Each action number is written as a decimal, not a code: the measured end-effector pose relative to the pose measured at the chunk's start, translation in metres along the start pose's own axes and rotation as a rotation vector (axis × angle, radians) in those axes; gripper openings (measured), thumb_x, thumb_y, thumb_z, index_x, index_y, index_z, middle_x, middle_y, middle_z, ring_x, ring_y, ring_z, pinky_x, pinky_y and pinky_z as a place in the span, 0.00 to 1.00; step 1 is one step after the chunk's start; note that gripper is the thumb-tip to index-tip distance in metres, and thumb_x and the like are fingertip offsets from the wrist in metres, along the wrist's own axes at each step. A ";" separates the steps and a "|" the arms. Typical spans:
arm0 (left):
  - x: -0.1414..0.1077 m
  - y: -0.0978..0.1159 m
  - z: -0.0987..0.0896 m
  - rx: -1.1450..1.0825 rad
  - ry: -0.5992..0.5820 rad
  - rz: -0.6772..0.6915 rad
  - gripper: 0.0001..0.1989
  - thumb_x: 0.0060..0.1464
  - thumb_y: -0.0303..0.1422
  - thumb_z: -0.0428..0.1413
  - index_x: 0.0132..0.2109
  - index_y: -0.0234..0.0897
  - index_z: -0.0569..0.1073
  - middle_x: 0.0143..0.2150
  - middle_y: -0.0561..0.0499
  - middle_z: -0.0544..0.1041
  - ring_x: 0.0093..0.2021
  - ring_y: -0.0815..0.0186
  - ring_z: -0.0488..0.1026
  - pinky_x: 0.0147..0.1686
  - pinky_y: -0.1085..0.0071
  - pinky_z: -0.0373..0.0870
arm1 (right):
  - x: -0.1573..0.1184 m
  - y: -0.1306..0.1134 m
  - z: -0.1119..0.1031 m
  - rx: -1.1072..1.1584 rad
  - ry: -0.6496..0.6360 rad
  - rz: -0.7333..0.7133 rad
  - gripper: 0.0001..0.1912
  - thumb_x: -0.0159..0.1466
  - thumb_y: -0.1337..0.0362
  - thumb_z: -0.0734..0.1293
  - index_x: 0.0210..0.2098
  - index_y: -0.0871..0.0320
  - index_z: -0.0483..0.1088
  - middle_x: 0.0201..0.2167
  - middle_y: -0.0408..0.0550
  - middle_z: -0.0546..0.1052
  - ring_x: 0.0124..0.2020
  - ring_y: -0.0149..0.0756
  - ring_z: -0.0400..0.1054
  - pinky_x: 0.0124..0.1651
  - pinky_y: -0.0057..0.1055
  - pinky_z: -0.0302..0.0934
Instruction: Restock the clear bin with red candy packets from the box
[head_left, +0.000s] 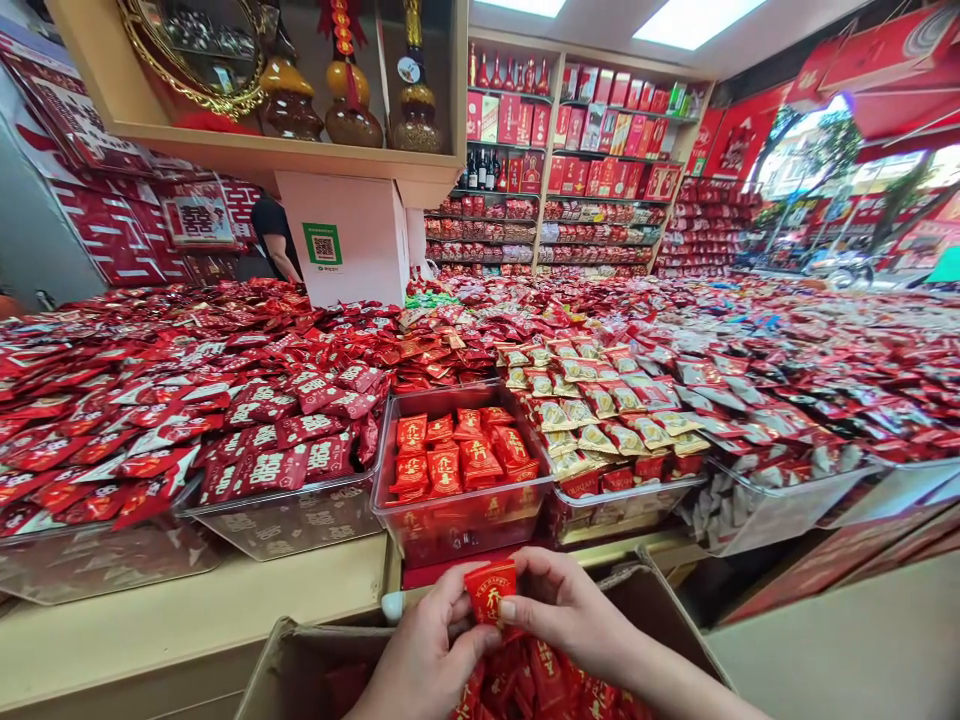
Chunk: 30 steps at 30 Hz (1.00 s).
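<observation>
Between both hands, above an open cardboard box [289,665], is a small red candy packet [491,590] with gold lettering. My left hand [427,650] pinches its left side and lower edge, thumb in front. From the right, my right hand [570,615] grips the same packet, its thumb pressed on the front. More red packets [547,680] of the same look lie in the box below, partly hidden by the hands. Just beyond stands a clear plastic bin [461,525] with similar red packets [444,468] laid in rows.
Maroon packets [277,455] heap over a bin to the left, and cream-gold packets [600,405] fill one on the right. A white box with a QR code [324,245] stands under an overhanging display cabinet [292,150]. A person in dark clothing [274,235] is behind at left.
</observation>
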<state>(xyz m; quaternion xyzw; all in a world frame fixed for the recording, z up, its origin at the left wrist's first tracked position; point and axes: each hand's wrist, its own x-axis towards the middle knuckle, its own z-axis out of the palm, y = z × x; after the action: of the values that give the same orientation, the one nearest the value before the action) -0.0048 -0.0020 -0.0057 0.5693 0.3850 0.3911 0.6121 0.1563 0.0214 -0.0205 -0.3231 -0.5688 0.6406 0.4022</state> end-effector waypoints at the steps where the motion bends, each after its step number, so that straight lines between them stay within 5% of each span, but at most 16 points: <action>1: 0.000 -0.001 -0.001 0.023 -0.014 0.000 0.22 0.47 0.20 0.51 0.50 0.41 0.64 0.48 0.49 0.73 0.48 0.62 0.68 0.47 0.66 0.63 | 0.000 0.002 -0.001 -0.040 -0.003 -0.017 0.14 0.49 0.58 0.69 0.31 0.61 0.68 0.26 0.44 0.71 0.30 0.31 0.63 0.35 0.29 0.58; 10: -0.002 -0.005 -0.009 0.219 -0.040 -0.029 0.25 0.49 0.22 0.49 0.54 0.44 0.57 0.47 0.49 0.73 0.47 0.64 0.68 0.49 0.67 0.60 | 0.000 -0.001 -0.004 -0.232 -0.001 -0.047 0.14 0.53 0.56 0.65 0.32 0.61 0.69 0.28 0.45 0.72 0.32 0.34 0.65 0.35 0.28 0.59; 15: -0.004 -0.007 -0.009 0.340 -0.042 -0.038 0.27 0.47 0.26 0.52 0.54 0.42 0.55 0.35 0.52 0.74 0.31 0.67 0.69 0.33 0.72 0.65 | -0.006 -0.018 -0.004 -0.457 0.024 -0.157 0.11 0.56 0.58 0.63 0.29 0.60 0.69 0.26 0.45 0.72 0.29 0.32 0.64 0.33 0.27 0.58; 18: -0.004 -0.009 -0.010 0.362 -0.058 -0.064 0.19 0.47 0.28 0.52 0.49 0.38 0.62 0.32 0.52 0.72 0.28 0.68 0.67 0.29 0.73 0.63 | -0.002 -0.048 -0.007 -0.638 0.159 -0.274 0.09 0.57 0.60 0.61 0.29 0.60 0.68 0.24 0.45 0.71 0.26 0.31 0.62 0.30 0.27 0.57; 23: -0.002 -0.009 -0.012 0.453 -0.068 -0.053 0.13 0.48 0.28 0.50 0.43 0.38 0.68 0.33 0.51 0.73 0.29 0.67 0.69 0.29 0.73 0.64 | 0.039 -0.097 -0.002 -0.801 0.355 -0.521 0.06 0.56 0.62 0.62 0.29 0.59 0.65 0.22 0.42 0.68 0.24 0.28 0.59 0.28 0.25 0.54; 30: -0.003 -0.005 -0.012 0.511 -0.085 -0.037 0.13 0.47 0.29 0.50 0.42 0.36 0.69 0.33 0.50 0.74 0.28 0.68 0.68 0.27 0.75 0.64 | 0.091 -0.102 0.015 -1.147 0.141 -0.424 0.05 0.54 0.67 0.63 0.32 0.59 0.64 0.23 0.41 0.68 0.23 0.27 0.58 0.27 0.23 0.50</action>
<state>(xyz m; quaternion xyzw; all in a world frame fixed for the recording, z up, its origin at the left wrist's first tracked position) -0.0170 -0.0002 -0.0116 0.7142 0.4556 0.2455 0.4712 0.1160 0.0977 0.0862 -0.4094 -0.8467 0.1154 0.3197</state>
